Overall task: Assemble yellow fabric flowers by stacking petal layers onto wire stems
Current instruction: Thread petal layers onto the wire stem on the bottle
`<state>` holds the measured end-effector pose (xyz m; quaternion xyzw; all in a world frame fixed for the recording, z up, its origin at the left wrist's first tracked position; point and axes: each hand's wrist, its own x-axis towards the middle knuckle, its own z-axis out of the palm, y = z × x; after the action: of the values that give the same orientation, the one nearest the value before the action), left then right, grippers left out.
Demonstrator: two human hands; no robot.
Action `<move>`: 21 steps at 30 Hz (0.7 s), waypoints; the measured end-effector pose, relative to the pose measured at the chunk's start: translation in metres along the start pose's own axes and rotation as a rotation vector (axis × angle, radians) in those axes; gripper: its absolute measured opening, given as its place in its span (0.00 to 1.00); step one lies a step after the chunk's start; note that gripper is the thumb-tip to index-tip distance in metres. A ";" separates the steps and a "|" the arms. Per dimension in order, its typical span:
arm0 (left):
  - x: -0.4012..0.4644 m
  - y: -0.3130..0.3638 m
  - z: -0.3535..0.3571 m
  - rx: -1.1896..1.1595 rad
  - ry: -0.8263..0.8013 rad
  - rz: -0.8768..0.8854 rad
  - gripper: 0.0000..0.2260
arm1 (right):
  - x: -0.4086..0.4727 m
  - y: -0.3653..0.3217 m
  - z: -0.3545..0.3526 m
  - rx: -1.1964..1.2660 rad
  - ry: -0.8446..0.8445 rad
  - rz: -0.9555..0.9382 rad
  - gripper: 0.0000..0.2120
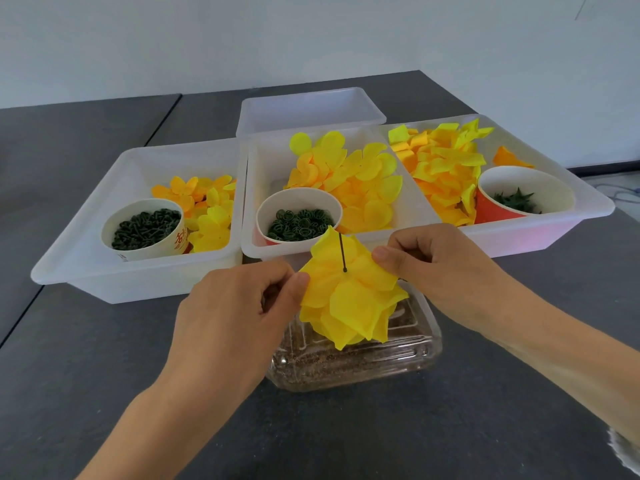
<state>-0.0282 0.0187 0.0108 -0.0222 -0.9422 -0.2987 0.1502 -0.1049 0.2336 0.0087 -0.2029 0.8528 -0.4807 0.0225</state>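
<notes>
A yellow fabric flower (349, 299) of several stacked petal layers hangs over a clear container. A thin dark wire stem (342, 252) pokes up through its middle. My left hand (235, 317) pinches the top layer's left edge. My right hand (433, 268) pinches its right edge. Both hands hold the same top petal layer on the wire.
A clear glass container (408, 355) of brown grains stands under the flower. Three white trays (86, 258) (256, 216) (571, 188) behind hold yellow petals and paper cups (145, 226) (298, 213) (519, 195) of green parts. A further white tray (311, 109) stands at the back. The table is dark grey.
</notes>
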 end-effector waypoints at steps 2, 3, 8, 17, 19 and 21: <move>-0.002 -0.002 0.003 0.003 -0.007 -0.003 0.19 | -0.002 0.002 0.001 -0.008 -0.010 0.009 0.21; -0.003 -0.002 0.005 0.005 -0.012 -0.006 0.19 | -0.003 0.002 0.002 -0.011 -0.017 0.017 0.22; -0.001 -0.004 0.009 0.034 -0.024 -0.017 0.19 | -0.005 0.004 0.003 -0.006 -0.022 0.035 0.23; -0.003 -0.003 0.009 -0.038 -0.031 -0.054 0.20 | -0.005 0.003 0.003 0.066 -0.022 -0.009 0.25; -0.004 -0.001 0.008 -0.079 -0.001 -0.062 0.20 | -0.005 0.001 0.003 0.097 -0.023 -0.025 0.27; -0.005 0.003 0.006 -0.107 0.064 -0.072 0.15 | -0.005 -0.001 0.002 0.118 -0.026 -0.029 0.29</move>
<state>-0.0243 0.0245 0.0064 0.0134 -0.9199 -0.3543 0.1677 -0.0988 0.2332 0.0077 -0.2196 0.8195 -0.5279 0.0385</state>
